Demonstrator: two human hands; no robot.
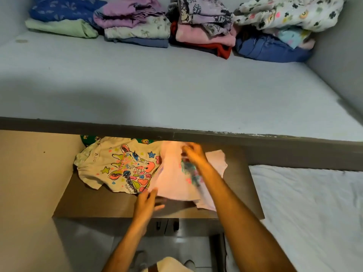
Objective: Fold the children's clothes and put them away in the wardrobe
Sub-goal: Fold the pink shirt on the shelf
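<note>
A pale pink child's shirt (174,177) with a teal and pink print lies on the lower wardrobe shelf (110,205). My right hand (193,153) presses on its upper part near the shelf above. At its near left edge, my left hand (148,201) pinches the fabric. Left of it lies a cream T-shirt with a colourful giraffe print (119,165), partly under the pink shirt. A green printed garment (88,139) peeks out behind the giraffe shirt.
The upper shelf (157,91) holds several stacks of folded clothes (204,36) along its back wall. Its dark front edge (216,137) overhangs the lower shelf. A white bed sheet (314,213) lies at the right. Drawer fronts (167,226) sit below.
</note>
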